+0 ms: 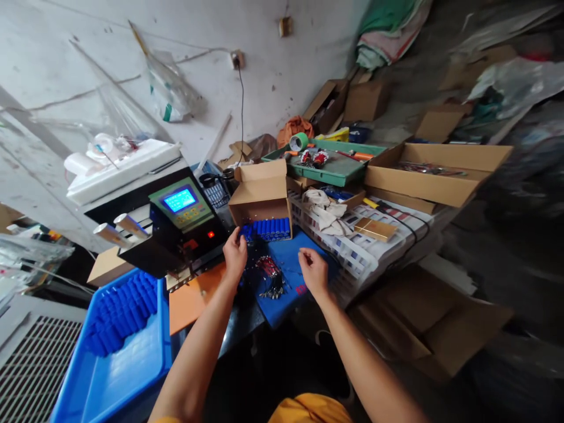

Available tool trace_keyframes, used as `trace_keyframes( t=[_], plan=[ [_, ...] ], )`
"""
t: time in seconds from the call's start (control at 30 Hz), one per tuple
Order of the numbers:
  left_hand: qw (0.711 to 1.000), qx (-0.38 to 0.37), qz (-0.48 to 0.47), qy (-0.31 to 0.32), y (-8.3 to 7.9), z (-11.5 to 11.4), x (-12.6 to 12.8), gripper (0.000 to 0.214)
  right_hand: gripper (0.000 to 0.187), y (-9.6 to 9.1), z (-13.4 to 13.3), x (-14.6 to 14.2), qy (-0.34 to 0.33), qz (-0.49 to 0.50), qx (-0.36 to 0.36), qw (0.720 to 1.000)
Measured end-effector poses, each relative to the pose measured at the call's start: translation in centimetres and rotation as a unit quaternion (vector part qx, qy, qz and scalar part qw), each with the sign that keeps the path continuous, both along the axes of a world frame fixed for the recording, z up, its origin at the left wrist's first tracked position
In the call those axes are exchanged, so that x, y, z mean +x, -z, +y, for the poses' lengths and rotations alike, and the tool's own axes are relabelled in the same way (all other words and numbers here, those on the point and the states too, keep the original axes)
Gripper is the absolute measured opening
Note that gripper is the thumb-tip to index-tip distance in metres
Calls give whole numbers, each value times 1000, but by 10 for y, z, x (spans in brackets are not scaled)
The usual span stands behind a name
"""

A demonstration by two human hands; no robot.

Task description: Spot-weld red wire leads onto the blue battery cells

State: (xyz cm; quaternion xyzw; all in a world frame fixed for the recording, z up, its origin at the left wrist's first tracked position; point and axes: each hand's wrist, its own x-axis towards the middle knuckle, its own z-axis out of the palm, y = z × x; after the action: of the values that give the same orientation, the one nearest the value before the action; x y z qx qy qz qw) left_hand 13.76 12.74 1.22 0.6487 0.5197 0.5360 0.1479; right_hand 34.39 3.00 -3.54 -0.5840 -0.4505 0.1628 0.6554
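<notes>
Blue plastic tray (127, 358), left side: contains blue cylinders (126, 311) packed toward its far end. Adjacent to it stands a black machine (200, 226) with a lit display (180, 201); a white foam slab (127, 170) rests on top, and an orange sheet (189, 308) lies at its base. Left hand (235, 255): raised just beside the machine, thumb and forefinger narrowed together; whether they grip anything cannot be determined. Next to its fingertips, an open cardboard box (263, 191) holds a row of blue cells (267, 228). In front of the box, a bundle of wire leads (272, 279) lies on a blue mat (275, 314), between the hands. Right hand (314, 270): over the right part of the mat, fingers curled narrow; contents cannot be determined. Further right: a white crate (352, 254), a pale cloth (324, 208), a gold box (374, 229) and an open carton (423, 191)
</notes>
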Motion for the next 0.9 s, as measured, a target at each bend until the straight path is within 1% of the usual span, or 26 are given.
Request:
trace_keyframes(
  t=[0.1, 0.2, 0.33, 0.47, 0.57, 0.7, 0.83, 0.9],
  plan=[
    [998, 5, 53, 16, 12, 29, 14, 36, 25, 12, -1, 4, 7, -19, 7, 1000],
    [991, 8, 125, 41, 25, 47, 19, 36, 22, 15, -3, 2, -4, -40, 5, 999],
    [979, -11, 193, 72, 38, 55, 14, 46, 21, 14, -5, 1, -18, -51, 0, 999],
    [969, -24, 230, 87, 45, 52, 10, 59, 20, 14, -5, 3, -19, -48, -6, 999],
    [963, -40, 251, 85, 43, 48, 11, 64, 20, 13, -6, 3, -22, -51, -6, 998],
    [951, -73, 290, 77, 36, 38, 13, 71, 20, 13, -7, 1, -23, -67, -9, 997],
    [934, -110, 332, 78, 26, 30, 19, 77, 23, 14, -4, 0, 1, -88, -14, 996],
    [931, -131, 332, 77, 16, 27, 24, 78, 26, 11, -1, 1, 6, -98, -16, 995]
  ],
)
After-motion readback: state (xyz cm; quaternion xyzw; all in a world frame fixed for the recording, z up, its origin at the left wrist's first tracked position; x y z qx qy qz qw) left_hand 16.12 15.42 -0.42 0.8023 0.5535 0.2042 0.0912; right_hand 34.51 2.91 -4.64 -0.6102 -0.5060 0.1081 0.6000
